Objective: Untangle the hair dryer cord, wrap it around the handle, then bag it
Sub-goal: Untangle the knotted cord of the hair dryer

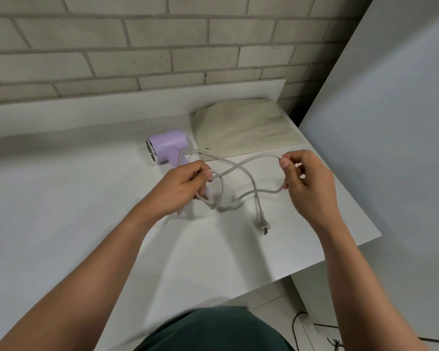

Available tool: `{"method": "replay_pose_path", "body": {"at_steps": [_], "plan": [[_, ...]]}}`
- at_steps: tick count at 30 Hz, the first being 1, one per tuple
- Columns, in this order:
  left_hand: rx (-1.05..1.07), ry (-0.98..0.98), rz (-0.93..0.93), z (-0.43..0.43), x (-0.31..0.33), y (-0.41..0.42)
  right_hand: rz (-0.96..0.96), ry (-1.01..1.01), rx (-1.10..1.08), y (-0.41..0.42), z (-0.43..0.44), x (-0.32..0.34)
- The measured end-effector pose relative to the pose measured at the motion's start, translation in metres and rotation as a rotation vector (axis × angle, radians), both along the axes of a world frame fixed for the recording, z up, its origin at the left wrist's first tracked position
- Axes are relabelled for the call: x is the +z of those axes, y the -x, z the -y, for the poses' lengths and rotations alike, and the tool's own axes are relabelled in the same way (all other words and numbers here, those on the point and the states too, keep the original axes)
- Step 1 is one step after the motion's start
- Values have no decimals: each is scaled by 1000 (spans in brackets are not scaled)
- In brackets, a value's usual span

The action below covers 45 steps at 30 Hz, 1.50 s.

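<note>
A lilac hair dryer [167, 146] lies on its side on the white table [61, 198], barrel pointing left. Its pale grey cord [241, 165] loops and crosses itself between my hands. My left hand [181, 188] pinches a loop of cord close to the handle's end. My right hand [306, 182] pinches a raised bend of the cord and holds another strand lower down. The plug [261, 225] rests on the table below the loops. A flat beige cloth bag [243, 129] lies behind the cord, right of the dryer.
A brick wall [137, 46] backs the table. A pale panel [390, 122] stands to the right. The table's right edge runs diagonally past my right hand. Black cables [335, 343] lie on the floor at lower right.
</note>
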<state>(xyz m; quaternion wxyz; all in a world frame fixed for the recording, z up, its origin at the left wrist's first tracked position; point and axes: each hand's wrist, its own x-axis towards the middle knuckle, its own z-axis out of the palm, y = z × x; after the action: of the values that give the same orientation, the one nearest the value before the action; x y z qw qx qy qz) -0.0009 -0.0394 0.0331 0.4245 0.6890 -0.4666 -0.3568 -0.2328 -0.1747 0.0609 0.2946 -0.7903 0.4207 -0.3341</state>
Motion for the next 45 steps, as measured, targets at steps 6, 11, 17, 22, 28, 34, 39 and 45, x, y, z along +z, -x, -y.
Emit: {"method": "replay_pose_path", "body": {"at_steps": [6,11,17,22,28,34,39,45], "plan": [[-23,20,238,1,-4,10,-388,226,173,-12,-15,-19],[12,83,261,2,1,22,-397,396,369,-39,-41,-20],[60,48,27,-5,-5,18,-217,502,281,-33,-29,-12],[-15,83,83,-12,-15,15,27,501,107,-25,-28,-1],[-100,109,129,-9,-17,14,227,495,-68,-19,-26,18],[-104,84,180,-10,-24,12,273,158,-259,2,6,7],[-71,147,346,-6,-27,12,-158,7,-245,11,30,-31],[-84,80,309,-3,-21,16,-364,286,96,-10,-2,-32]]}}
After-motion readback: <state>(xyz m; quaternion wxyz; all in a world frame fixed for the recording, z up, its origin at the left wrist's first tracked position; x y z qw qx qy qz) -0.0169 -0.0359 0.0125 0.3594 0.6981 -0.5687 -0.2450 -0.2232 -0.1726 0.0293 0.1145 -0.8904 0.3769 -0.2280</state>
